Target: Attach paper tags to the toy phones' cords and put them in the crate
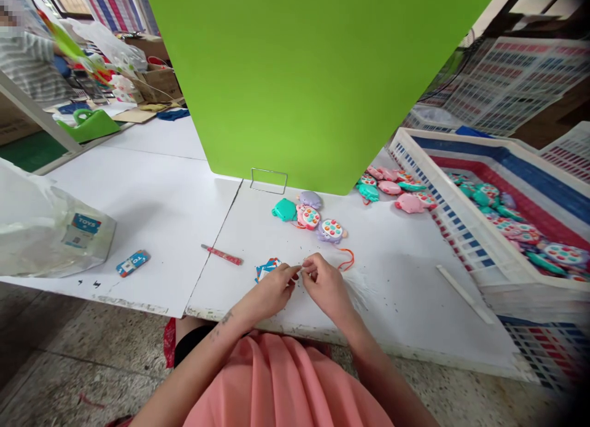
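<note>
My left hand (pixel 275 287) and my right hand (pixel 326 285) meet above the white table, both closed in a pinch with fingertips nearly touching. Whatever lies between the fingers is too small to make out. Partly behind my left hand is a small pile of blue-and-white printed cards (pixel 265 269). Thin white strands (pixel 360 289) lie beside my right hand, near an orange cord loop (pixel 346 259). Beyond the hands sits a cluster of animal-shaped toys: a green one (pixel 284 210), a pink one with coloured buttons (pixel 308 217) and purple ones (pixel 330 230).
A tall green board (pixel 295 89) stands ahead. More toys (pixel 409 203) lie by a white crate (pixel 442 221) lined with striped cloth. A red pen-like tool (pixel 224 255), a stack of cards (pixel 133 263) and a plastic bag (pixel 41 224) are left; a white strip (pixel 463 293) is right.
</note>
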A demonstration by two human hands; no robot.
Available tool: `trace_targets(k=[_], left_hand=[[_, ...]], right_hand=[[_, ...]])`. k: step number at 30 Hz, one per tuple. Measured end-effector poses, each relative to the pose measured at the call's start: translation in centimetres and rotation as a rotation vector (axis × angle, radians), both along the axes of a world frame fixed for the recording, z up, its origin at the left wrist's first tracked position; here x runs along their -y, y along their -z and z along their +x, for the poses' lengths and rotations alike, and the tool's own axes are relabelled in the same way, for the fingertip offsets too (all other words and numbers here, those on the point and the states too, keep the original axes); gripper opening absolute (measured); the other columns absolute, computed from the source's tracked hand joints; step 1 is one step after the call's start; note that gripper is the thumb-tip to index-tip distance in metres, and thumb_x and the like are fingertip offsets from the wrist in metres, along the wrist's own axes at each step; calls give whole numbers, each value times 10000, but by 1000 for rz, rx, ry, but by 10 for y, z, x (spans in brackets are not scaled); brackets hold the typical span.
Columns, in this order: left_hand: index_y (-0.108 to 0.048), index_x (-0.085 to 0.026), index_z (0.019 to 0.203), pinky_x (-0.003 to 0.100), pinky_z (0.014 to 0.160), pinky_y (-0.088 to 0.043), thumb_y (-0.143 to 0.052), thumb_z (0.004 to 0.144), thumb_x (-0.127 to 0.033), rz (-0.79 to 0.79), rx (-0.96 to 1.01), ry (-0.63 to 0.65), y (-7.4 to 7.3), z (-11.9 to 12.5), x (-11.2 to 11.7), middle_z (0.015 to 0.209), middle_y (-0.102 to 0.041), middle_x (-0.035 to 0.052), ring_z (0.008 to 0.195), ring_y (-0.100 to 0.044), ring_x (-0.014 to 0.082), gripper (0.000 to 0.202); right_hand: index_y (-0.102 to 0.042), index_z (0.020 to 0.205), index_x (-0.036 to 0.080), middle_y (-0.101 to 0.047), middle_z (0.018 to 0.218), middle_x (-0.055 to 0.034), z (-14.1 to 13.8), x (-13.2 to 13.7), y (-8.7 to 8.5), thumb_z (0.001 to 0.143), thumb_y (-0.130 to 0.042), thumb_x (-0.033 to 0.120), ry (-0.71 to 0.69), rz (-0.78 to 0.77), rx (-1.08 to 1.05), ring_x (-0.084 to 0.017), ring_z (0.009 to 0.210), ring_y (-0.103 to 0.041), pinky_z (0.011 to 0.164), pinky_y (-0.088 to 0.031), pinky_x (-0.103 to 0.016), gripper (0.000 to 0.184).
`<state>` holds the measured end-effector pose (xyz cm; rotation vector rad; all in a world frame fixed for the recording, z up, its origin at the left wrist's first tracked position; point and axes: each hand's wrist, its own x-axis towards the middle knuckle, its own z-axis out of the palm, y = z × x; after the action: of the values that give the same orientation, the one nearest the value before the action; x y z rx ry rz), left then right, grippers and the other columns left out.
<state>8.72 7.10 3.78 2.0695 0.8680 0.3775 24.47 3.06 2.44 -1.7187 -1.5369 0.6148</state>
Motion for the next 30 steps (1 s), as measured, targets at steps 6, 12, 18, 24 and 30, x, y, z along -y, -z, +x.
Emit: trace_targets(k=[6,12,18,24,30], left_hand=[[-637,-179,836,246,698,-434,-471,822,-139,-5,56,-36,-13,-6,-8,776,-631,12,744,-567,141,171],[-617,-193,857,249,704,-430,-466,856,-195,213,-22,-97,-14,1,-2,864,-599,33,783,-558,147,151],[-577,-189,858,247,693,-431,-445,873,-187,278,-110,-42,-14,9,-2,879,-581,33,794,-554,153,133],[-556,-180,845,253,720,-425,-417,878,-152,273,-91,8,-13,21,-6,859,-573,31,804,-549,155,145],[-607,-194,906,260,762,-431,-433,912,-270,282,-98,37,4,49,-34,893,-593,40,854,-558,164,190]], right_hand=[[-505,770,202,-568,655,39,13,2,0,695,-635,196,-187,-215,-604,-111,578,-539,518,-437,-224,151],[-555,1100,222,-565,694,31,12,8,-3,830,-545,330,-246,-194,-578,-91,528,-506,448,-409,-196,291],[-626,961,199,-544,611,40,18,10,-4,797,-603,317,-245,-166,-451,-105,553,-487,499,-370,-212,203],[-638,759,191,-589,620,23,32,15,-6,790,-579,266,-217,-174,-317,-112,560,-501,503,-348,-214,100],[-584,682,186,-571,615,20,66,23,0,776,-579,298,-36,-155,-337,-121,566,-489,528,-367,-228,146]])
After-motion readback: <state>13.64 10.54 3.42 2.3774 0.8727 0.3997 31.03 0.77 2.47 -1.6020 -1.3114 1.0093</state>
